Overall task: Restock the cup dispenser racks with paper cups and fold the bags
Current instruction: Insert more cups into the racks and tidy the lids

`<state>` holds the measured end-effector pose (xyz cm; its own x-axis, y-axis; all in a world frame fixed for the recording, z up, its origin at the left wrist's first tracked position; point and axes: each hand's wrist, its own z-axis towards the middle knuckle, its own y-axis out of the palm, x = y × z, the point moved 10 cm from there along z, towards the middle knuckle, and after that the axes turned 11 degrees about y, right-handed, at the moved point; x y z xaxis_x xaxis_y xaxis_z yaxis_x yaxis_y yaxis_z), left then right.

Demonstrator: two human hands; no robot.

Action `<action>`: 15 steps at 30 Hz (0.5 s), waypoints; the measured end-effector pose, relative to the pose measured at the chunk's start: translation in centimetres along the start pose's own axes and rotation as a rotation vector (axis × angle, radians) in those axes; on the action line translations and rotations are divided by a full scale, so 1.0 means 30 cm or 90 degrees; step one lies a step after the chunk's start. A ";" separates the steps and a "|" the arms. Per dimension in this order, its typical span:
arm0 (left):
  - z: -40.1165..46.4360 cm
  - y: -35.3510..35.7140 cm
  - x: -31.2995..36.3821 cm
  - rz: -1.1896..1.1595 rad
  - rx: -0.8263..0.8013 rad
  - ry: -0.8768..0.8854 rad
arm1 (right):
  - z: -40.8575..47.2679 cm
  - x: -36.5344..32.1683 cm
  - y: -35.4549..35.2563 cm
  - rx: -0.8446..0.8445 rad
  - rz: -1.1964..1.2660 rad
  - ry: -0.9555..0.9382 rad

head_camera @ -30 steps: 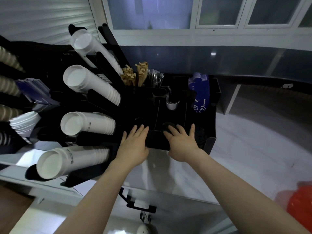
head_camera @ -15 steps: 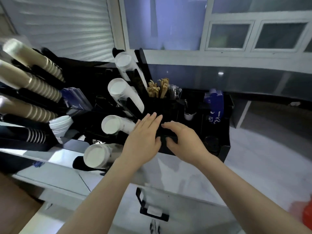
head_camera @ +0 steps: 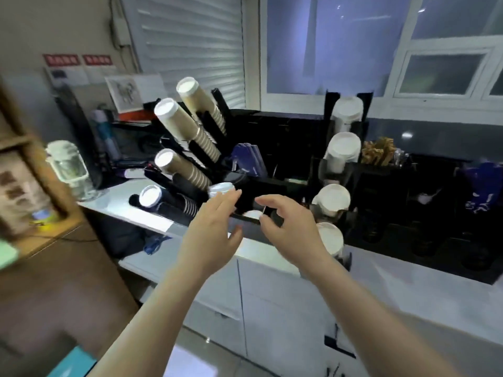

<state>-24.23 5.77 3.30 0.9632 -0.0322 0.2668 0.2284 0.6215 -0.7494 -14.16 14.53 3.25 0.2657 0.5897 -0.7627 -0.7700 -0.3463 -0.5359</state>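
Note:
A black dispenser rack (head_camera: 206, 156) at left holds several slanted stacks of brown ribbed paper cups (head_camera: 187, 126). A second black rack (head_camera: 356, 175) at right holds several stacks of white paper cups (head_camera: 341, 151). My left hand (head_camera: 215, 227) hovers flat with fingers apart in front of the gap between the racks. My right hand (head_camera: 291, 227) is beside it, fingers curled loosely, holding nothing. A small stack of white cups (head_camera: 221, 189) sits just beyond my left fingertips. No bag is in view.
A black organiser (head_camera: 424, 191) at right holds wooden stirrers (head_camera: 378, 152) and blue packets (head_camera: 483, 183). A glass jar (head_camera: 68, 167) stands at the counter's left end. White cabinet doors (head_camera: 266, 308) lie below the counter edge. A wooden shelf (head_camera: 32, 191) is at far left.
The view has swung left and up, bringing the brown-cup rack into full sight. Both hands have left the black organiser's front and now hover in the air between the two racks.

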 end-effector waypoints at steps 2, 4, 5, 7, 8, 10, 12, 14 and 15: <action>-0.054 -0.059 -0.089 0.005 0.005 -0.021 | 0.010 -0.046 0.100 -0.020 -0.002 0.002; -0.088 -0.094 -0.165 0.003 0.006 -0.039 | 0.025 -0.079 0.179 -0.044 -0.020 -0.003; -0.103 -0.105 -0.202 -0.001 0.009 -0.050 | 0.035 -0.087 0.210 -0.052 -0.025 -0.002; -0.131 -0.112 -0.275 -0.007 0.013 -0.079 | 0.056 -0.082 0.261 -0.057 -0.027 0.010; -0.144 -0.110 -0.309 -0.010 0.013 -0.094 | 0.065 -0.069 0.283 -0.058 -0.025 0.020; -0.159 -0.097 -0.365 -0.012 0.007 -0.112 | 0.082 -0.029 0.329 -0.063 -0.020 0.044; -0.154 -0.071 -0.411 -0.017 -0.008 -0.117 | 0.104 0.026 0.370 -0.064 -0.013 0.076; -0.137 -0.032 -0.457 -0.021 -0.031 -0.116 | 0.145 0.080 0.402 -0.052 -0.005 0.111; -0.128 -0.006 -0.481 -0.026 -0.047 -0.117 | 0.171 0.106 0.416 -0.043 0.001 0.126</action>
<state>-37.64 3.11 -2.75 0.9124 0.0910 0.3990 0.2832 0.5634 -0.7762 -25.89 15.81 -4.00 0.3786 0.4363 -0.8163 -0.7318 -0.3988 -0.5526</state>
